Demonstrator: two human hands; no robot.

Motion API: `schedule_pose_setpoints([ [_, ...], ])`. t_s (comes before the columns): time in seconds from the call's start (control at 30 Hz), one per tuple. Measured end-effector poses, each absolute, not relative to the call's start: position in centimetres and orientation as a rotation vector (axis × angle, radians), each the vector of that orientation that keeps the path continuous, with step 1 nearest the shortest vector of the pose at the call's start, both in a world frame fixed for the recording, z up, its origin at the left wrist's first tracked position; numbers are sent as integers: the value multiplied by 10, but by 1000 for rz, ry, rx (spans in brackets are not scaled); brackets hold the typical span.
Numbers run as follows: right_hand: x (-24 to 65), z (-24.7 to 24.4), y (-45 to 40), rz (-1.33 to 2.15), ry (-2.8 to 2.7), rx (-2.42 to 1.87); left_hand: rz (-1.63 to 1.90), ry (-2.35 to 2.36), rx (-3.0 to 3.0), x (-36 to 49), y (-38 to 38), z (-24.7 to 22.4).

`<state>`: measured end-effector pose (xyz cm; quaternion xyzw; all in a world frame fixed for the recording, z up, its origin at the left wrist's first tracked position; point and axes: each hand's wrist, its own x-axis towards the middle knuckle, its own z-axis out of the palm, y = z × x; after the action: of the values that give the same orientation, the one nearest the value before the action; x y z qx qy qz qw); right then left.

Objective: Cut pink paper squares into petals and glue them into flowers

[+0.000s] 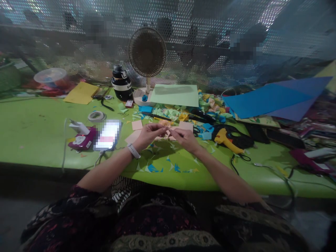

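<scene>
Over the green table (39,140), my left hand (152,134) and my right hand (183,138) meet nearly fingertip to fingertip. Each is closed in a pinch on something small between them that is too tiny to make out. Pink paper squares (186,126) lie behind and beneath the hands, with another pink square (137,125) to the left. Blue and green paper scraps (154,168) are scattered on the table in front of the hands. A black pair of scissors or similar tool (157,116) rests just beyond them.
A lit phone (108,134), purple power adapter (83,140) and tape roll (96,116) lie left. Behind stand a fan (147,52) and black bottle (122,85). At right are a yellow glue gun (228,140), cables and large blue sheets (265,99).
</scene>
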<state>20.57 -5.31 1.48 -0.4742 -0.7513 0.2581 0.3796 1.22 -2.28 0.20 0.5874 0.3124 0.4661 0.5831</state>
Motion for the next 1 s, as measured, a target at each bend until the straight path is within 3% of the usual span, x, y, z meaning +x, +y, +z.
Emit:
schedule_pose_setpoints([
  [0.63,203,16,-56,943,-1877,-1170,1139,707,1323,12,-22,0],
  [1.0,199,-1,-50,773,-1748,-1049,1208,695,1225,15,-24,5],
])
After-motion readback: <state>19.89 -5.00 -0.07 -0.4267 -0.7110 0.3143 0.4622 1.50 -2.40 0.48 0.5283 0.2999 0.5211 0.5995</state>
